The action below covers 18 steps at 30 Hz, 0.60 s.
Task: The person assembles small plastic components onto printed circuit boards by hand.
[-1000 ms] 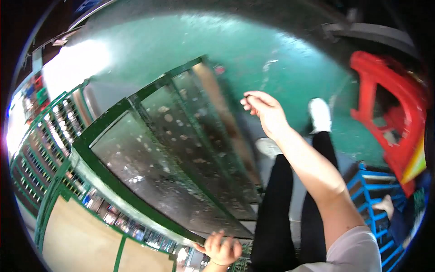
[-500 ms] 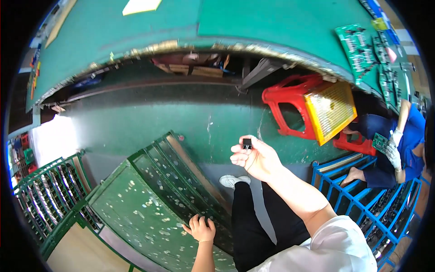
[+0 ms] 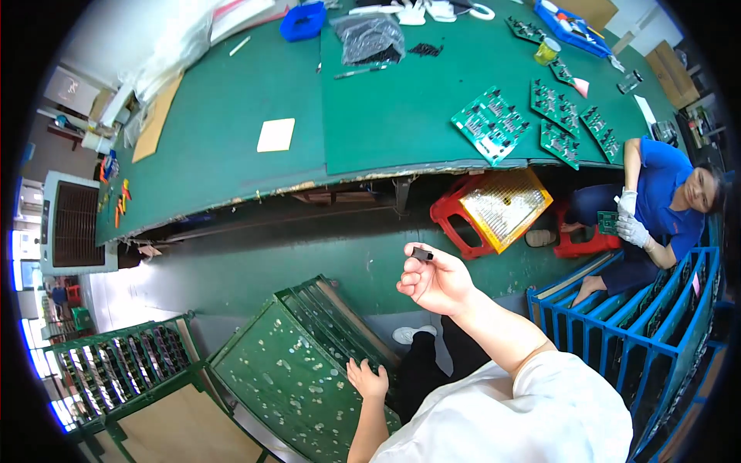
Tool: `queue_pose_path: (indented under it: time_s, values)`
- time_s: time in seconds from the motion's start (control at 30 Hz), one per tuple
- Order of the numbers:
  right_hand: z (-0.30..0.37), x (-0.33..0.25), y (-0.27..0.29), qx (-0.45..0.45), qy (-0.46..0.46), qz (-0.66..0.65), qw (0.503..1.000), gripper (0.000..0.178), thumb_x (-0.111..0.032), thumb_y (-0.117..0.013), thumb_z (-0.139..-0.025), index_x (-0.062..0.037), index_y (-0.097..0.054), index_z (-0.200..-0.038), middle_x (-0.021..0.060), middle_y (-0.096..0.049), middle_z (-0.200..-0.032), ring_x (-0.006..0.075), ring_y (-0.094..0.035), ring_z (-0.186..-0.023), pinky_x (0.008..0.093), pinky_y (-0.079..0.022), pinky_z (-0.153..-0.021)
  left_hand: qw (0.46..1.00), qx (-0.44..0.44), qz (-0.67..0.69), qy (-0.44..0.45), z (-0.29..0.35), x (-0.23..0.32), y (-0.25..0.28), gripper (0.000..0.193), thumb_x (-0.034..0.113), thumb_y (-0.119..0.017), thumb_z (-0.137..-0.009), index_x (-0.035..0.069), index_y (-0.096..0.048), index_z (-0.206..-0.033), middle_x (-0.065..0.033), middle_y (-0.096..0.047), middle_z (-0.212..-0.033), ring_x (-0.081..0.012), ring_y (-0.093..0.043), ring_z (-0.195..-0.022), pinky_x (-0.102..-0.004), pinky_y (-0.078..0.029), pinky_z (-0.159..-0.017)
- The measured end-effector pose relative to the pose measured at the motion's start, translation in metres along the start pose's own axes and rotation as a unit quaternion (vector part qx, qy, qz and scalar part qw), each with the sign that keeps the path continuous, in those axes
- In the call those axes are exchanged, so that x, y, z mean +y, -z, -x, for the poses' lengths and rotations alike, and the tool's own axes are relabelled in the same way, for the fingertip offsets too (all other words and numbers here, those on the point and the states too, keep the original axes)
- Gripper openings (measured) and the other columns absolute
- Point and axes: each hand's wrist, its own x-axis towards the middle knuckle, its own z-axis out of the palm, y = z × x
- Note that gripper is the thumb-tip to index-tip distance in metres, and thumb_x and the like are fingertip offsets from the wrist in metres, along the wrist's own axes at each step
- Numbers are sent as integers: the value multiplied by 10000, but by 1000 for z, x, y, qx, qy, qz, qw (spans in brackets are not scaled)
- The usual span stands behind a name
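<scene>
My right hand (image 3: 437, 282) is raised in front of me, closed, with a small black block-shaped part (image 3: 421, 254) pinched between thumb and fingers. Its exact kind is too small to make out. Down to the left, my left hand (image 3: 368, 380) lies with fingers spread on the edge of a green slotted rack (image 3: 270, 351), whose side is speckled with pale spots. It holds nothing. Beyond the hands is a green-topped workbench (image 3: 231, 100), where several green circuit boards (image 3: 491, 123) lie toward the right.
A red stool (image 3: 455, 220) with a yellow-framed panel (image 3: 505, 204) stands under the bench edge. At right, a gloved co-worker (image 3: 664, 193) holds a small circuit board (image 3: 608, 222) behind a blue rack (image 3: 617, 324). A plastic bag of black parts (image 3: 369, 40) lies on the bench.
My view has lifted and shows more of the bench top. The black part has turned in my right hand's fingers. My left hand still rests on the green rack.
</scene>
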Motion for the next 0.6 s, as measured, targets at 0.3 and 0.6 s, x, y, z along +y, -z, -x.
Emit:
queue_pose_path:
  time_s: [0.3,0.6]
  values:
    - [40,-54,-82,-58,202,292,933,239,-202,-562,-904,-13,-541,-1050,135,-644,-931,252,-630,-883,406,-498,-827,989,-93,-17,110,23,-11,42,457,314,-665,-710,43,-605,-1073,-248,-399,-1310,-388,-336,-1240,-447,-274,-1047]
    - [75,-90,-110,-17,421,534,733,257,-183,-679,-820,-14,-549,-962,123,-641,-952,219,-629,-837,326,-502,-747,973,72,187,-112,-67,97,111,207,117,-638,-770,0,-584,-932,-170,-586,-994,-335,-556,-950,-377,-443,-840]
